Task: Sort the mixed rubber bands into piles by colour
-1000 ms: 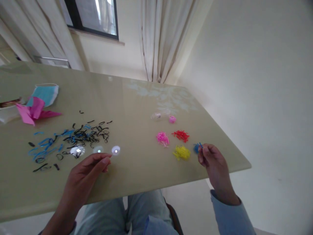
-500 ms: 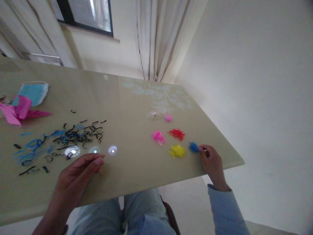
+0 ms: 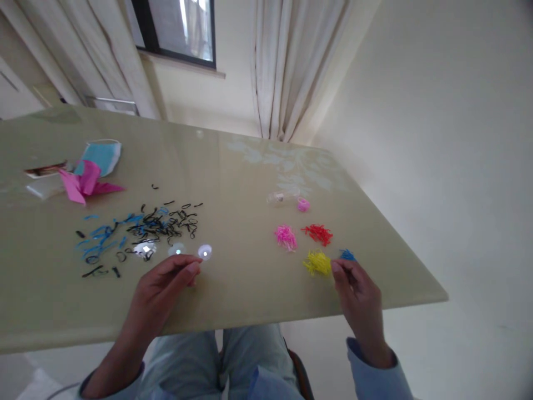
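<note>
My left hand [image 3: 169, 283] hovers over the table's near side with thumb and fingertips pinched together; whatever is between them is too small to make out. My right hand [image 3: 358, 289] is also closed in a pinch, its fingertips at the right edge of a pile of thin yellow strands [image 3: 317, 263]. Behind its knuckles, a small blue pile [image 3: 347, 254] is partly hidden. Nearby lie a red pile [image 3: 318, 234] and a pink pile [image 3: 285, 237]. Left of centre, black and blue rubber bands [image 3: 156, 225] are scattered loosely, just beyond my left hand.
A clear tube [image 3: 282, 196] lies beside a small pink ring-like piece [image 3: 303, 205]. Further left are a pink folded-paper shape [image 3: 88, 182], a blue face mask [image 3: 104, 156] and a clear plastic packet [image 3: 45, 186]. The table's right edge [image 3: 395, 239] runs alongside a wall.
My right hand has moved from the blue pile toward the yellow one and now covers part of the blue. My left hand keeps its pinch. The view has turned slightly left.
</note>
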{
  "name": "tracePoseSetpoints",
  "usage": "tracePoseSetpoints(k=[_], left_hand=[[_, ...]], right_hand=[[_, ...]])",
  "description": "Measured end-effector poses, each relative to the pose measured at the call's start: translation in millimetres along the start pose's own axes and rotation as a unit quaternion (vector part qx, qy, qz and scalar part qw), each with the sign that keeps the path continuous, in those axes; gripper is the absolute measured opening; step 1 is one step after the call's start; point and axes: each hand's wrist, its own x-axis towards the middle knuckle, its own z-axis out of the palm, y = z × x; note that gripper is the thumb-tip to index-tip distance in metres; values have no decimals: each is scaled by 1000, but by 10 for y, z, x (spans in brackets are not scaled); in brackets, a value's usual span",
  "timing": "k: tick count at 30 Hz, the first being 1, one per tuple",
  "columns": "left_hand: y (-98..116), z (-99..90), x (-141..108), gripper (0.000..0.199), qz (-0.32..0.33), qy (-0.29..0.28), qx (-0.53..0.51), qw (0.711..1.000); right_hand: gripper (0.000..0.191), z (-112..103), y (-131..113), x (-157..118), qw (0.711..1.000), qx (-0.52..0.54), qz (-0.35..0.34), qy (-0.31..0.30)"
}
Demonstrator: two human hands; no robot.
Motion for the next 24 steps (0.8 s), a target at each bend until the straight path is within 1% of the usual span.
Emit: tracePoseSetpoints(k=[2, 4, 7, 9, 11, 14, 16, 18, 20, 21, 22, 24], left_hand=[[34, 11, -3, 29, 3, -8, -21, 1000], [70, 28, -7, 26, 5, -12, -45, 999], [94, 51, -9, 24, 4, -10, -81, 997], [83, 51, -7, 24, 4, 2, -110, 994], [63, 28, -3, 25, 9, 20, -142, 990], [40, -60, 34, 25, 22, 44, -145, 988], [34, -158, 108, 26, 34, 71, -104, 991], [28, -283, 241, 29, 52, 116, -42, 991], [21, -419, 424, 33, 69, 160, 42, 984], [19, -483, 526, 34, 74, 170, 101, 977], [22, -538, 626, 33, 82, 168, 163, 969], [43, -611, 805, 33, 109, 133, 285, 943]], right_hand=[[20, 165, -224, -113, 997, 50, -37, -51], [23, 332, -411, -192, 984, 99, -79, -125], [34, 582, -578, -208, 964, 133, -111, -200], [41, 739, -616, -167, 960, 110, -125, -226], [44, 872, -609, -121, 955, 61, -157, -243], [46, 989, -547, -92, 946, 19, -218, -239], [47, 1004, -496, -101, 945, 30, -234, -229], [47, 987, -458, -119, 945, 49, -235, -223], [46, 965, -444, -136, 944, 59, -237, -220], [46, 959, -444, -141, 943, 60, -242, -220], [46, 957, -447, -144, 942, 59, -248, -218], [45, 967, -456, -144, 940, 52, -258, -216]])
